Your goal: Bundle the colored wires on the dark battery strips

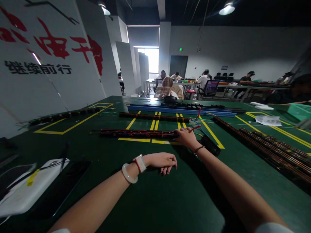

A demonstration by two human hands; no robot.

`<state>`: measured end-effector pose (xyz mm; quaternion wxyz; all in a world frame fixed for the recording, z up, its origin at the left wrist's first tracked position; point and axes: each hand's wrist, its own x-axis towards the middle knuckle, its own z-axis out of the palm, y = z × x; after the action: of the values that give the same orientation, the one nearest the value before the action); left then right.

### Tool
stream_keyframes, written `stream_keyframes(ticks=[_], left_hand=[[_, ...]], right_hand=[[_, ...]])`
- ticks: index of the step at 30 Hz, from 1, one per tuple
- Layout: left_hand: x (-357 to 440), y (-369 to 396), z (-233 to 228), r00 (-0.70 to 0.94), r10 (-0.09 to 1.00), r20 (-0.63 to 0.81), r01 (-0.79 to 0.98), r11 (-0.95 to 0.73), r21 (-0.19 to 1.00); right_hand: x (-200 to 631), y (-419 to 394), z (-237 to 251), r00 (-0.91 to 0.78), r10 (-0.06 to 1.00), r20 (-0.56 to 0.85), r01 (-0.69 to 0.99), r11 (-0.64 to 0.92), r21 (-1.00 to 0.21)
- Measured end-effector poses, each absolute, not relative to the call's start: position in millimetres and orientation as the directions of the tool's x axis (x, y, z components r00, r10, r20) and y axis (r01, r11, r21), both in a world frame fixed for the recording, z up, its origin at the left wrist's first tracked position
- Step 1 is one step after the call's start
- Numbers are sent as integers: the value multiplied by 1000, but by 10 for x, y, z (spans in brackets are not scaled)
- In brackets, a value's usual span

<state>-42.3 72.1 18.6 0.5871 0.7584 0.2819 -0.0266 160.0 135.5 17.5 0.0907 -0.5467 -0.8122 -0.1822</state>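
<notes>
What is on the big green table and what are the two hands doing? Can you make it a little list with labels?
table: green top with yellow tape lines
left hand: left hand lies on the table, fingers curled, holding nothing
left wrist: pale bangle and a watch
right hand: right hand reaches out and touches the end of the long wired strip
nearby: black block by the right wrist; white board at near left
far right: more long strips
background: people seated at other tables
</notes>
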Motion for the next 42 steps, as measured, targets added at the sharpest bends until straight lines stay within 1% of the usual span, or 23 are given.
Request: stream_keyframes(ticks=[6, 9, 11, 14, 16, 18, 20, 26, 31, 34, 39, 42], left_hand=[[-425, 769, 205, 851, 372, -371, 433, -97, 896], [-419, 781, 213, 852, 366, -374, 433, -91, 897], [-415, 781, 218, 851, 369, -374, 434, -92, 896], [-409, 777, 222, 844, 376, -382, 440, -77, 895], [-405, 778, 220, 843, 374, -387, 438, -58, 897], [-403, 784, 215, 845, 369, -386, 429, -39, 902], [-402, 794, 205, 848, 365, -385, 422, -24, 906], [-393, 812, 175, 846, 363, -390, 421, -5, 907], [-384, 792, 172, 841, 379, -386, 413, 10, 911], [-390, 778, 176, 842, 389, -373, 400, 14, 917], [-409, 777, 197, 842, 387, -376, 401, 17, 916], [-415, 776, 217, 837, 386, -387, 418, 5, 908]], right_hand=[[2288, 1783, -36, -266, 872, 411, 943, 146, 299], [2380, 1972, -123, -196, 855, 480, 957, 60, 284], [2298, 2072, -159, -210, 838, 503, 966, 98, 239], [2033, 2181, -189, -309, 827, 470, 951, 272, 146], [1845, 2242, -198, -345, 826, 445, 933, 353, 69], [1705, 2309, -196, -345, 831, 436, 925, 381, 7], [1631, 2387, -188, -333, 838, 432, 924, 381, -27], [1619, 2605, -159, -308, 856, 415, 930, 362, -57], [1595, 2684, -133, -206, 874, 441, 961, 265, -76], [1562, 2667, -120, -177, 874, 452, 968, 239, -83], [1595, 2334, -113, -224, 875, 429, 958, 278, -67], [1821, 1893, -83, -356, 838, 414, 919, 394, -7]])
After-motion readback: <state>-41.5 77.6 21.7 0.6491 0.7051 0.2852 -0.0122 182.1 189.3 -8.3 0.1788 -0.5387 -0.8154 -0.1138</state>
